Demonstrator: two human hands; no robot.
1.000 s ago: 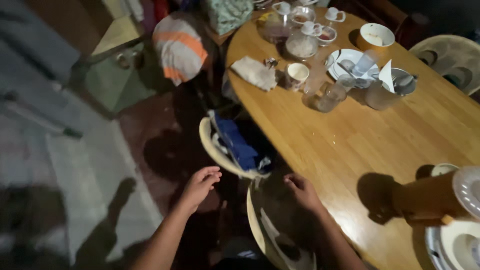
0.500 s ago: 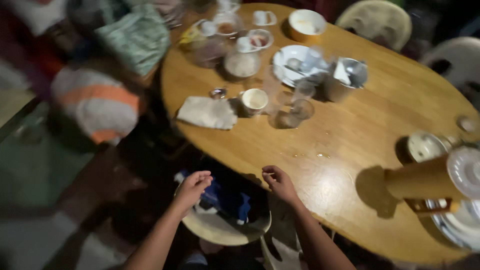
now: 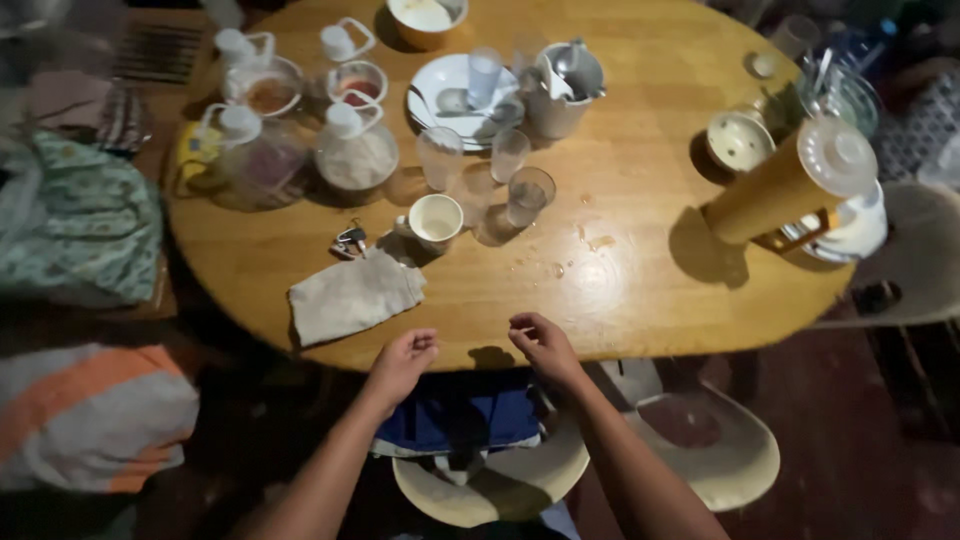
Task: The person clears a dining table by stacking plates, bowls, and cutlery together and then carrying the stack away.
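My left hand (image 3: 403, 362) hovers at the near edge of the oval wooden table (image 3: 650, 290), fingers loosely curled, holding nothing. My right hand (image 3: 541, 345) hangs beside it over the same edge, also loosely curled and holding nothing. A folded grey cloth (image 3: 352, 297) lies on the table just left of my left hand. Beyond it stand a white mug (image 3: 435, 221) and a small bunch of keys (image 3: 349, 241). Three clear glasses (image 3: 508, 170) stand further in. Below my hands a cream plastic chair (image 3: 497, 482) carries blue fabric (image 3: 462, 418).
Lidded jars (image 3: 352, 150), a white plate (image 3: 452, 88), a metal pitcher (image 3: 562, 88) and a bowl (image 3: 424, 16) crowd the far side. An amber lidded jug (image 3: 790, 185) stands at right. A second cream chair (image 3: 715, 448) is at lower right; striped and patterned bundles (image 3: 85, 410) lie at left.
The view has swung right and up over the table. Both hands have drifted from above the chairs to the table's near edge, staying empty and loosely curled.
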